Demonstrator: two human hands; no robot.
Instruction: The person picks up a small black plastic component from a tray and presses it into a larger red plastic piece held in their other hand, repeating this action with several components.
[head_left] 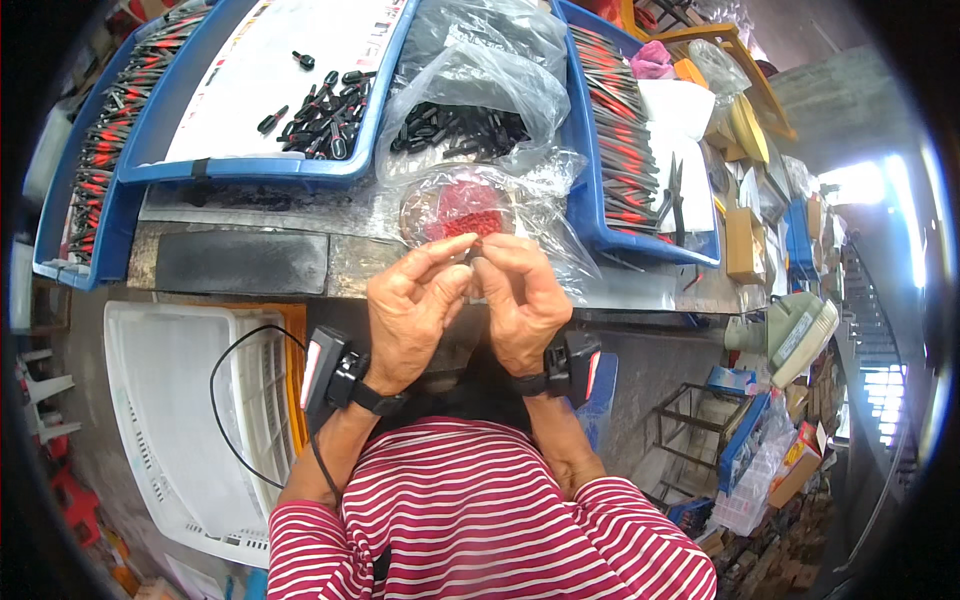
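My left hand and my right hand meet at the table's front edge, their thumbs and fingertips pinched close together. What sits between them is small and mostly hidden; only a dark sliver shows. Just beyond the fingertips lies a heap of small red pieces on clear plastic film. Behind it, a clear plastic bag lies open with many small black parts at its mouth. More black parts with red marks are piled in the blue tray on the left.
Long blue trays with rows of thin black-and-red pieces flank the table. Black-handled pliers rest in the right tray. A dark pad lies at the front left edge. White plastic crates stand below.
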